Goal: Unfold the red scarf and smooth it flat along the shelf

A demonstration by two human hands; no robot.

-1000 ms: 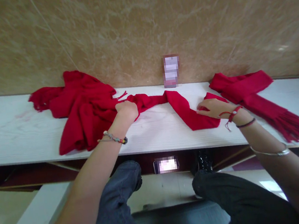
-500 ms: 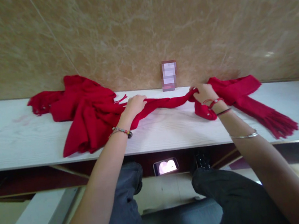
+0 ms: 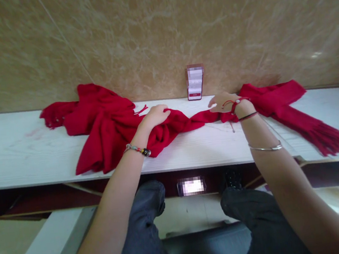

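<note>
The left hand (image 3: 157, 115) lies over a twisted stretch of red scarf (image 3: 207, 116), fingers bent; I can't tell whether it grips. The right hand (image 3: 224, 103) is cupped low over the narrow end of that same stretch, and its hold is hidden from me too. The scarf lies across the white counter (image 3: 24, 149), running left into a rumpled red heap (image 3: 101, 127). Just beside the right hand sits a folded, fringed red scarf (image 3: 277, 99). Behind, a phone (image 3: 195, 84) leans against the marbled wall (image 3: 145, 31). Under the counter's front edge, the dark open shelf (image 3: 54, 198) holds a bright-screened device (image 3: 191, 186).
</note>
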